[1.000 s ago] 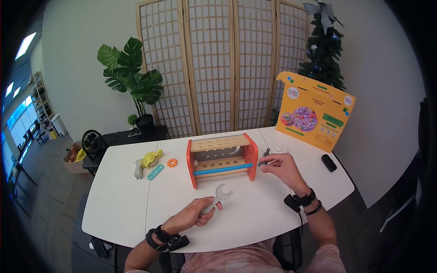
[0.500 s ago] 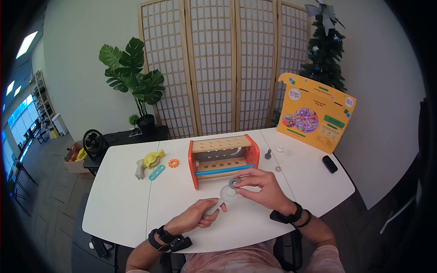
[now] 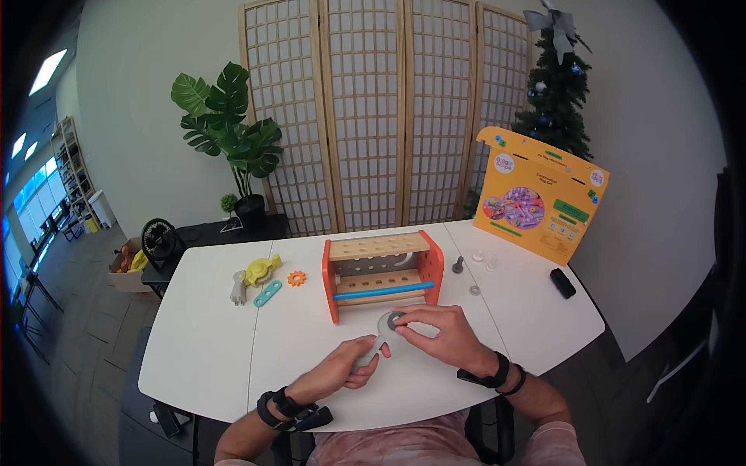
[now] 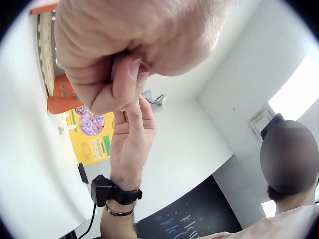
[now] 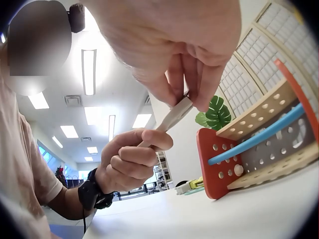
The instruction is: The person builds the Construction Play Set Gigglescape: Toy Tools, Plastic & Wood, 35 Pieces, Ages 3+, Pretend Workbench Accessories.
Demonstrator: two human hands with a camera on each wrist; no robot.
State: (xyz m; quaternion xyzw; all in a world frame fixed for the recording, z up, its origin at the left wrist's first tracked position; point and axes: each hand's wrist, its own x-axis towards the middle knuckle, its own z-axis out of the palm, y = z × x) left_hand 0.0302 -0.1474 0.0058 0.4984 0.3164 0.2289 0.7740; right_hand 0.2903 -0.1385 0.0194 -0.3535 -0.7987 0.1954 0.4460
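While gripping the wrench [image 3: 368, 358] by its handle in the curled fingers of the left hand [image 3: 339, 368], also pinches the grey nut [image 3: 396, 321] between thumb and fingers of the right hand [image 3: 448, 335]. Holds both over the bench [image 3: 202, 342], in front of the rack [image 3: 332, 289], with the nut right at the wrench's head. Looks, judging by that closeness, like the step of fitting nut to wrench. Cannot tell about full seating, with fingers partly across the nut.

Calls, as a judgement, for lining up nut and head, pressing lightly with the right fingers and bracing the handle firmly in the left. Calls also for a gentle release, to avoid tipping the nut out if only loosely seated.

Shows, on the bench to the right of the rack, the bolt [image 3: 458, 266] and a small ring [image 3: 475, 290]; to the left, the gear [image 3: 296, 278] and the teal strip [image 3: 268, 293].
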